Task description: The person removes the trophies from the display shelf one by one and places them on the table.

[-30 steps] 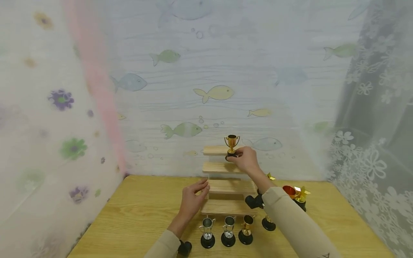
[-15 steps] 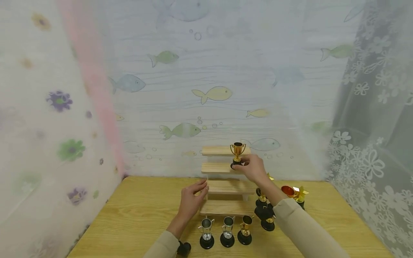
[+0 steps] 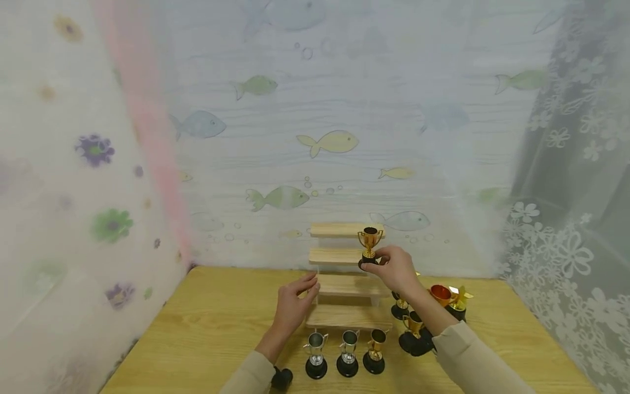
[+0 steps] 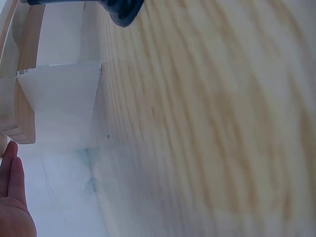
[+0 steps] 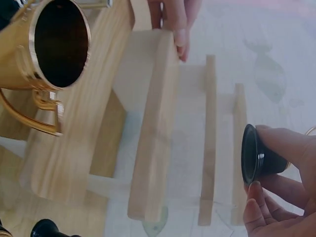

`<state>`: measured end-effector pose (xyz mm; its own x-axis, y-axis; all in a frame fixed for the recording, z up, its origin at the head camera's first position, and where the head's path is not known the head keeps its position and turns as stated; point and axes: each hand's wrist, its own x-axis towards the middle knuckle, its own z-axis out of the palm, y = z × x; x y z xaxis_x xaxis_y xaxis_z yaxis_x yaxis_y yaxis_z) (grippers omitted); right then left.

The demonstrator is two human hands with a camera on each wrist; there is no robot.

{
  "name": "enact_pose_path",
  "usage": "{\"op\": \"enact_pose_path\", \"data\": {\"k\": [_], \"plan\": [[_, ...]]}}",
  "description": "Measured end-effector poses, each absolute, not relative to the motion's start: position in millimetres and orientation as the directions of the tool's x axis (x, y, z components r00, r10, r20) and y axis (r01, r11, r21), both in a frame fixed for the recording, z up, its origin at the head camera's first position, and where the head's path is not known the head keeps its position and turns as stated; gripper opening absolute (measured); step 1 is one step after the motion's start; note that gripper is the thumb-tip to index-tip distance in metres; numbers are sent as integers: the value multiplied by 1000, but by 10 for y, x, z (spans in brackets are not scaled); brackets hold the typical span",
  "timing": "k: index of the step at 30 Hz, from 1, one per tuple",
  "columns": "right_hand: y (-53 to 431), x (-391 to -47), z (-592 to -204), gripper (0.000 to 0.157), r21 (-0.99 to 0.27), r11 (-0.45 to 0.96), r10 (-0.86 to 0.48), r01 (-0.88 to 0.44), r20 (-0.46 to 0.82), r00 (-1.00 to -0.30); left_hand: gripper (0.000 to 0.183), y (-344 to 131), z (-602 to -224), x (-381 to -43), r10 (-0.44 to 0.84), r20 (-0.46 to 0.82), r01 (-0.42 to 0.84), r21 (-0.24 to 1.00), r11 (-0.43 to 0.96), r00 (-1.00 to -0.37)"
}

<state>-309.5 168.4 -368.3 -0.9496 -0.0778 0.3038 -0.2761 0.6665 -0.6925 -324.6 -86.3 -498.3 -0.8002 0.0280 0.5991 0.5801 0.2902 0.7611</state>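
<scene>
My right hand (image 3: pixel 396 269) pinches a small gold trophy cup (image 3: pixel 369 237) by its black base (image 5: pixel 264 157), thumb on one side and fingers on the other. In the head view the cup stands upright, overlapping the right end of the second board from the top of a stepped wooden shelf (image 3: pixel 349 316). My left hand (image 3: pixel 293 303) touches the shelf's left end at the second board from the bottom, its fingers extended. Those fingers (image 5: pixel 175 22) also show at the board's end in the right wrist view.
Two silver trophies (image 3: pixel 316 350) and a gold trophy (image 3: pixel 377 345) stand before the shelf. To its right are more gold trophies, a red-bowled cup (image 3: pixel 440 294) and a gold star trophy (image 3: pixel 460 298), partly behind my right arm. Fish-patterned curtain (image 3: pixel 334 109) hangs behind the wooden table (image 3: pixel 216 317).
My right hand has carried the gold trophy cup rightward and down, from in front of the top board to the second board's right end. The left hand has stayed at the shelf.
</scene>
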Motion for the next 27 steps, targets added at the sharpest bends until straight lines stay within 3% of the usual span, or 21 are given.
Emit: {"op": "enact_pose_path", "data": {"k": [6, 18, 27], "plan": [[1729, -2966, -3686, 51, -701, 657, -86, -277, 295, -952, 24, -898, -4959, -3251, 40, 588, 574, 770, 278, -808], [1867, -2667, -3722, 51, -683, 677, -89, -274, 293, -952, 27, -893, -4916, -3218, 66, 577, 570, 771, 285, -814], [2009, -2480, -3809, 40, -666, 680, -134, -308, 301, -944, 28, -889, -4910, -3206, 66, 567, 559, 775, 294, -821]]}}
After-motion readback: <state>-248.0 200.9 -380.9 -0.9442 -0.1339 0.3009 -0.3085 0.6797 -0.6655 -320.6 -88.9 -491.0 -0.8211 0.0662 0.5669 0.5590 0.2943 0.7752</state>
